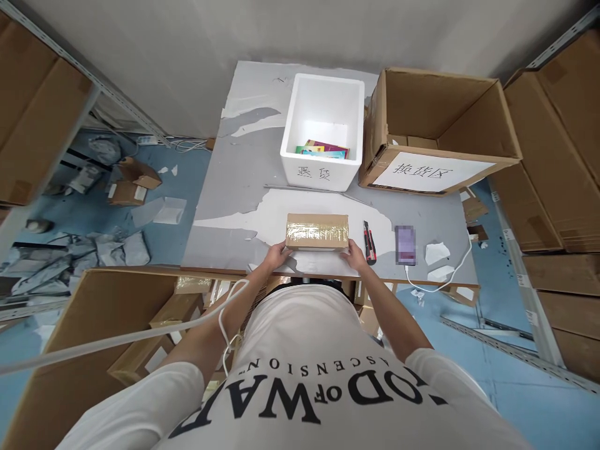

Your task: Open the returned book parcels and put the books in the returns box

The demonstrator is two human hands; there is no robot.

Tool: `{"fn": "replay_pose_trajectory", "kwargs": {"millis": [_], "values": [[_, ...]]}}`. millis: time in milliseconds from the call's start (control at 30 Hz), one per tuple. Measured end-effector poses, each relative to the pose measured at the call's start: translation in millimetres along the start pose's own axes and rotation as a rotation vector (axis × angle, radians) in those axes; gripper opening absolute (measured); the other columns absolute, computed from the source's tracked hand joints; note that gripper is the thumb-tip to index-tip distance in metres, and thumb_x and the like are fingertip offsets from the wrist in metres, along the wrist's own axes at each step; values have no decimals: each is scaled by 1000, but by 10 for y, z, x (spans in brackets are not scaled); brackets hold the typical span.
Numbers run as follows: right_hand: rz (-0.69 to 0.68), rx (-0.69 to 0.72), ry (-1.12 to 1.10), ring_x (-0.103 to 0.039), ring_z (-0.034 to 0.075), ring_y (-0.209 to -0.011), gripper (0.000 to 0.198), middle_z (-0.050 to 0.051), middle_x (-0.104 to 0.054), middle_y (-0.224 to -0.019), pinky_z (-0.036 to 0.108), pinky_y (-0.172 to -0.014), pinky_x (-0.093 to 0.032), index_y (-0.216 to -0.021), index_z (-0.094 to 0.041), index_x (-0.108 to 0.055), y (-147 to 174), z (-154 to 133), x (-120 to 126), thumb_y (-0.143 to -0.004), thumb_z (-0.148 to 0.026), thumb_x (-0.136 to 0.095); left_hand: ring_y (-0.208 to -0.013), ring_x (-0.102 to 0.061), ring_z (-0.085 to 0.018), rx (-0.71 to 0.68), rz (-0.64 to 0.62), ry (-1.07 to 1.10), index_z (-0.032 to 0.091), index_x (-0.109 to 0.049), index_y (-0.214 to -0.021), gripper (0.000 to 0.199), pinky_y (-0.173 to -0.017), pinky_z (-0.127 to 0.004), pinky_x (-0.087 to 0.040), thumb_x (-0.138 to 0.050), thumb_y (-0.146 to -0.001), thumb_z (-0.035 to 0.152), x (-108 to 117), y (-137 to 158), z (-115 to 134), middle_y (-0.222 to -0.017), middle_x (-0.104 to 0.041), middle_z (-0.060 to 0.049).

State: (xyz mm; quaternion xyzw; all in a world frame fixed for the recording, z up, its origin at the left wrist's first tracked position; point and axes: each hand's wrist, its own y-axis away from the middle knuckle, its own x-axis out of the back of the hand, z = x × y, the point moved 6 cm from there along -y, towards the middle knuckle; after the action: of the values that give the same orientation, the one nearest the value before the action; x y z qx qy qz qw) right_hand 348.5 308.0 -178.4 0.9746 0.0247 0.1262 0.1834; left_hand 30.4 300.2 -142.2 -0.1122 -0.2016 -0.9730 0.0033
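A small cardboard box (317,232), with shiny clear tape across it, sits near the front edge of the table. My left hand (277,255) grips its left end and my right hand (355,255) grips its right end, so the box is held between them. The undersides of the fingers are partly hidden by the box. Just right of my right hand lies a red and black utility knife (369,242). Farther right is a phone (405,244) with a blurred screen and a white cable plugged in.
Behind the box stand a white foam bin (315,175) holding colourful flat packets and a large open carton (434,172) with a handwritten label. Paper scraps (437,252) lie at the table's right. A big open carton (60,350) with boxes is at lower left; shelving flanks both sides.
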Motion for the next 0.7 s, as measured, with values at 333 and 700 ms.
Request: {"fn": "replay_pose_trajectory", "kwargs": {"millis": [333,700], "values": [[-49,45,7,-60,20,-91,34,4,-65,-95,36,-85,-46,-86,-24,-46,151,-368,-68,-76,-55,-55,-83,-62,-21,-106,53,-302,12,-74,-91,51,-73,-27,-46,-45,-85,54,114,17,233,-87,-73,-5],[55,-43,147,-58,18,-78,45,3,-63,-83,34,-79,-47,-80,-22,-52,172,-284,-63,-74,-66,-53,-74,-62,-21,10,78,-382,11,-73,-72,58,-64,-26,-44,-43,-83,60,140,-176,14,-65,-66,-4]]}}
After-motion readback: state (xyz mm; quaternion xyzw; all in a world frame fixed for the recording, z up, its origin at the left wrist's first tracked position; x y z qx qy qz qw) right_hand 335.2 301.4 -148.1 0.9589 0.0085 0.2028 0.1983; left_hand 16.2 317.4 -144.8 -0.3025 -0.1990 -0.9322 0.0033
